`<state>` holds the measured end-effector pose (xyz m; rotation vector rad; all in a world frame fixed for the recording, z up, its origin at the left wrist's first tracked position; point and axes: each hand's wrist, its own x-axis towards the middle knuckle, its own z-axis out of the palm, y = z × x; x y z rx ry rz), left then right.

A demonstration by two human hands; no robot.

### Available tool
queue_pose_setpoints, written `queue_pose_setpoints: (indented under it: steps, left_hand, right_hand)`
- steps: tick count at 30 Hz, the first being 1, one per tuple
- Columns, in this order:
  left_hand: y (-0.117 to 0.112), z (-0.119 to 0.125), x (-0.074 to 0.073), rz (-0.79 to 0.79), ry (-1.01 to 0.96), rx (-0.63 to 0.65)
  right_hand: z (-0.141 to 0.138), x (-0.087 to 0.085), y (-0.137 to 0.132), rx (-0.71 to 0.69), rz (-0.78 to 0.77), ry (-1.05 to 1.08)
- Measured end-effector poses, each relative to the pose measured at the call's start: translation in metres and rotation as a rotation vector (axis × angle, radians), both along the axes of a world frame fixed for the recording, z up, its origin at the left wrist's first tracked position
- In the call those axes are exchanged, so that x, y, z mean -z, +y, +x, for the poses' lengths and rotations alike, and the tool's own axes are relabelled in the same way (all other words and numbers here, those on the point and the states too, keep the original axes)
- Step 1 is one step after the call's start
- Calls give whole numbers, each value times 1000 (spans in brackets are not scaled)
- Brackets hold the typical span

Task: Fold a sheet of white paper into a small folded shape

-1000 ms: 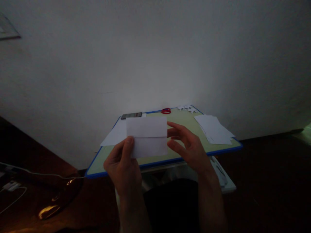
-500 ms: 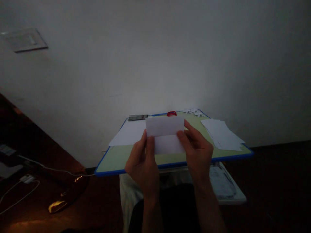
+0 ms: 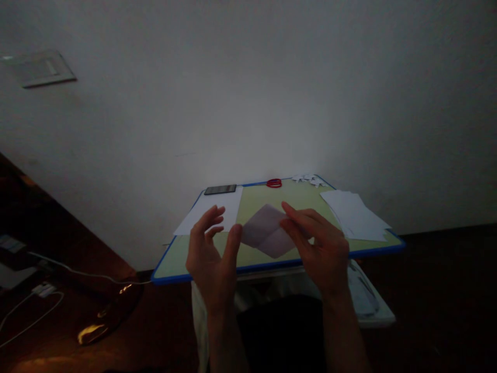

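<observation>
A small creased sheet of white paper [image 3: 267, 233] is held up above the near part of the table, turned so that one corner points up. Thumb and fingers of my right hand [image 3: 316, 243] pinch it at its upper right side. My left hand [image 3: 213, 254] is at the paper's left corner, its fingers spread apart and its thumb tip beside that corner; whether the thumb touches it I cannot tell.
On the green table [image 3: 252, 202] with blue edging lie a white sheet [image 3: 209, 212], a phone [image 3: 220, 189], red-handled scissors [image 3: 274, 183], small white paper cut-outs [image 3: 309, 179] and a paper stack [image 3: 353, 215]. A wall stands behind; a white cable [image 3: 89, 274] runs at left.
The paper has turned from squared-up to corner-up. My left hand has let go and opened, moving left, while my right hand keeps its pinch.
</observation>
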<state>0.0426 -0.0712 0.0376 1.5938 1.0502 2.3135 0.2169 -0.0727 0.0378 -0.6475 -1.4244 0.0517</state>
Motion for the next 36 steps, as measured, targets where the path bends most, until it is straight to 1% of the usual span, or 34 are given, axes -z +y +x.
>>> queue_pose_setpoints:
  steps: [2, 5, 7, 10, 14, 17, 21, 26, 31, 36]
  left_hand:
    - [-5, -7, -2, 30, 143, 40]
    - [-10, -10, -4, 78, 279, 166]
    - [-11, -8, -6, 115, 289, 233]
    - [-11, -4, -8, 148, 233, 328]
    - [-11, -1, -9, 170, 184, 401]
    - [-12, 0, -10, 171, 185, 419]
    - [-14, -1, -11, 181, 182, 406]
    - [-15, -3, -10, 197, 193, 443]
    - [-16, -3, -8, 179, 182, 402]
    - [-21, 1, -10, 183, 175, 383]
  right_hand:
    - [5, -2, -2, -15, 57, -78]
    - [9, -4, -5, -41, 126, -141]
    - [9, -6, -7, -65, 154, -174]
    - [10, -8, -10, -109, 174, -193]
    - [10, -8, -12, -145, 216, -188]
    - [11, -7, -13, -147, 226, -168]
    - [11, -8, -15, -150, 217, -184]
    - [12, -10, -17, -159, 220, -192]
    - [13, -9, -18, -148, 195, -206]
    - [11, -9, -19, -134, 164, -211]
